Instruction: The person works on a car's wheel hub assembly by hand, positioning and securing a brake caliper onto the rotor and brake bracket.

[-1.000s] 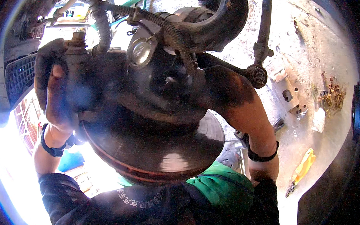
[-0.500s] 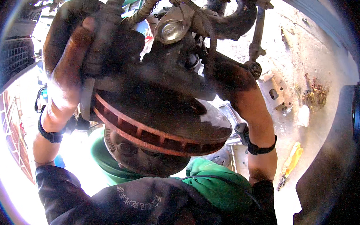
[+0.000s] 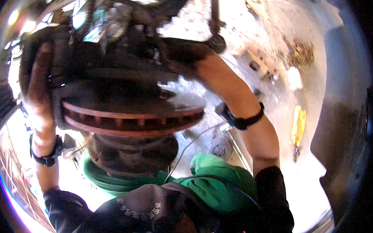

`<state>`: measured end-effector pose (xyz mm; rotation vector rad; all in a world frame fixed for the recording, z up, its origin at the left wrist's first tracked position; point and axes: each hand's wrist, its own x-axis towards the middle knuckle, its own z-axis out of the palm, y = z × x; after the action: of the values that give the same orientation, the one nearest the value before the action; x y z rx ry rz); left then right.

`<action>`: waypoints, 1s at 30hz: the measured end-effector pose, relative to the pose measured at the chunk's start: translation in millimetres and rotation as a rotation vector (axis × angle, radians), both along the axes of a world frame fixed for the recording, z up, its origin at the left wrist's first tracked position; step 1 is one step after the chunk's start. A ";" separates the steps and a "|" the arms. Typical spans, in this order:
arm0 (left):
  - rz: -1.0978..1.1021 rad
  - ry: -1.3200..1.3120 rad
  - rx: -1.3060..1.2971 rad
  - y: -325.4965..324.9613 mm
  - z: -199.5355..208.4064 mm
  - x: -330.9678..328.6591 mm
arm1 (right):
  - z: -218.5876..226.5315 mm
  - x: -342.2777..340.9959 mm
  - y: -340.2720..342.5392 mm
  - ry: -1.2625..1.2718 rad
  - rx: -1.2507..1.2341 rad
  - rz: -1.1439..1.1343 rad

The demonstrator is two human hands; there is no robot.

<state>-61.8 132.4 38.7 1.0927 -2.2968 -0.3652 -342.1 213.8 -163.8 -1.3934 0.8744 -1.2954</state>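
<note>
A vented brake disc (image 3: 133,122) with a rusty red rim spans the middle of the view, the dark round hub (image 3: 134,151) below it. At its left edge sits a dark brake caliper (image 3: 59,77). My left hand (image 3: 40,80) is wrapped round the caliper's outer side, thumb lying along it. My right hand (image 3: 186,55) reaches in behind the disc, against the dark suspension parts (image 3: 127,57); its fingers are lost in shadow and blur, so their grip does not show.
A rod (image 3: 214,23) with a round joint hangs beside my right hand. On the floor to the right lie a yellow-handled tool (image 3: 298,126), a white scrap (image 3: 294,78) and a heap of debris (image 3: 299,53). A dark panel (image 3: 338,122) stands at far right.
The whole scene has shifted left in view, and the disc now appears more edge-on and level. Both hands remain at the brake assembly; the picture is more blurred.
</note>
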 end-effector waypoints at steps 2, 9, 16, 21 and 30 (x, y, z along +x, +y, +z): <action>-0.087 -0.199 -0.220 -11.1 -9.6 5.6 | -18.1 -3.3 -6.1 0.132 -0.160 -0.049; -0.051 -0.090 -0.063 -6.3 3.0 2.2 | -1.5 -2.0 7.4 -0.065 0.155 0.016; -0.301 -0.688 -0.669 -16.4 15.3 32.9 | -16.7 10.8 -5.3 0.079 -0.242 -0.147; -0.336 -0.682 -0.675 -25.0 -0.6 27.1 | -23.9 2.2 -3.4 0.066 -0.125 -0.110; -0.341 -0.722 -0.691 -21.6 9.3 25.4 | -32.4 10.3 -9.5 0.158 -0.413 -0.277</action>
<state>-36.4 110.7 48.0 0.5047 -2.8724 0.7861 -331.8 204.4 -196.3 -1.7599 0.9678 -1.6620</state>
